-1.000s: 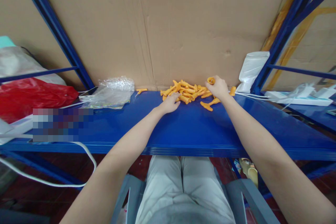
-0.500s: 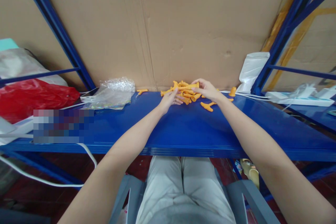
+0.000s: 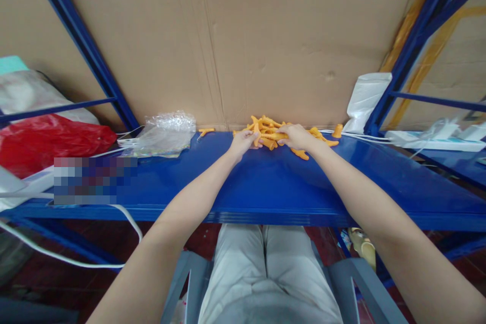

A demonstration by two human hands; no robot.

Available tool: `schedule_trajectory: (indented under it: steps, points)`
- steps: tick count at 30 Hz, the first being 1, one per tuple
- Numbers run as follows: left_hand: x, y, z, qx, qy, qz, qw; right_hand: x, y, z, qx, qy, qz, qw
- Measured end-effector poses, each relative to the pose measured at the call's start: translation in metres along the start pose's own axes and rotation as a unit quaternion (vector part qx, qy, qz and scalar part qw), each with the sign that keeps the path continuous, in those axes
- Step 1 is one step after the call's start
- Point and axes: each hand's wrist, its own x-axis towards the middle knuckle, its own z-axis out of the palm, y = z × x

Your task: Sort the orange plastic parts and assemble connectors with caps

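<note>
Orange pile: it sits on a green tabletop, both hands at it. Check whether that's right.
The tabletop is blue, not green, as the head view shows. The orange pile sits on it, with the left hand and right hand at it.

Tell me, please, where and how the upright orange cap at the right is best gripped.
I'd pinch the cap by its sides near the narrower top, coming from above: it seems to stand on its wider end, with cables beside its base.
</note>
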Motion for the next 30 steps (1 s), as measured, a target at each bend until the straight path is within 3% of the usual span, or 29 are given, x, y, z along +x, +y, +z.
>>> schedule_trajectory:
  steps: [9,16,21,30]
  points:
    - [0.0,0.001,0.0,-0.022,0.016,-0.01,1.0,-0.007,-0.013,-0.008,-0.082,0.07,-0.014,0.994]
    - [0.004,-0.004,-0.002,-0.037,0.011,-0.001,0.999,-0.006,-0.013,-0.01,-0.016,0.01,0.015,1.0]
    - [0.01,-0.011,-0.002,-0.044,0.006,0.004,0.999,-0.003,-0.015,-0.013,-0.002,-0.04,0.0,0.999]
    - [0.007,-0.008,0.002,-0.024,0.026,-0.013,0.999,-0.004,-0.014,-0.014,-0.035,0.017,-0.006,0.999]
